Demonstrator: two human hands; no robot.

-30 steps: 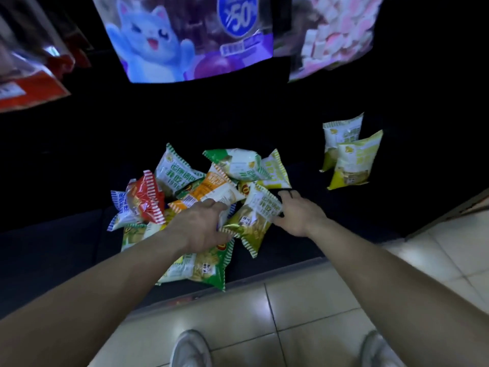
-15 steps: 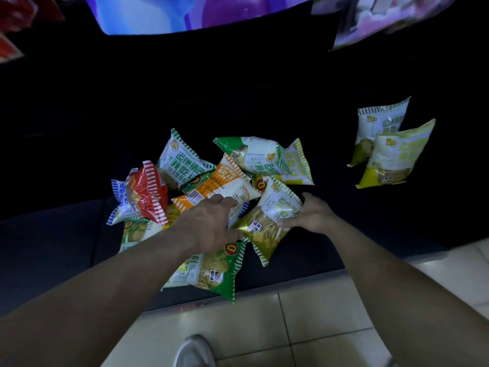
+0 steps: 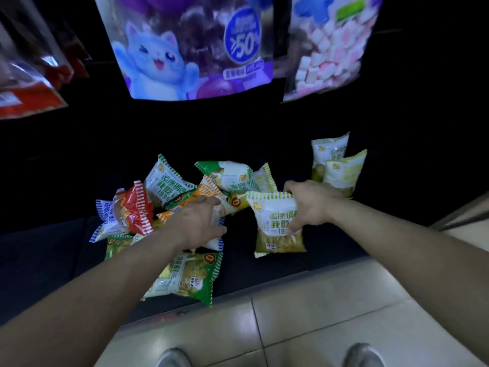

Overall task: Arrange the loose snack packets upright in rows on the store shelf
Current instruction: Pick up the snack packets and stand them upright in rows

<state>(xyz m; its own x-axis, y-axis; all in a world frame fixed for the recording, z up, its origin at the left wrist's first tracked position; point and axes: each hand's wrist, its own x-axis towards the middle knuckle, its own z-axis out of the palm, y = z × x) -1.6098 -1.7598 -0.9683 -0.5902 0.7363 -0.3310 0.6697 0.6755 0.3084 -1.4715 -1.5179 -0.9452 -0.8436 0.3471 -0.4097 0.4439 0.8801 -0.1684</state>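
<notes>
Two upright packets (image 3: 340, 165) stand at the right rear of the shelf (image 3: 330, 245), a row begun; pile of loose packets (image 3: 169, 197) lies jumbled centre-left; right hand (image 3: 312, 205) pinches a yellow-green packet (image 3: 275, 226) by its side edge, just right of the pile; left hand (image 3: 195, 223) rests spread on an orange packet (image 3: 209, 192). Step in hand, by judgement: carrying one packet to the row; next move calls for standing it upright beside the pair.
</notes>
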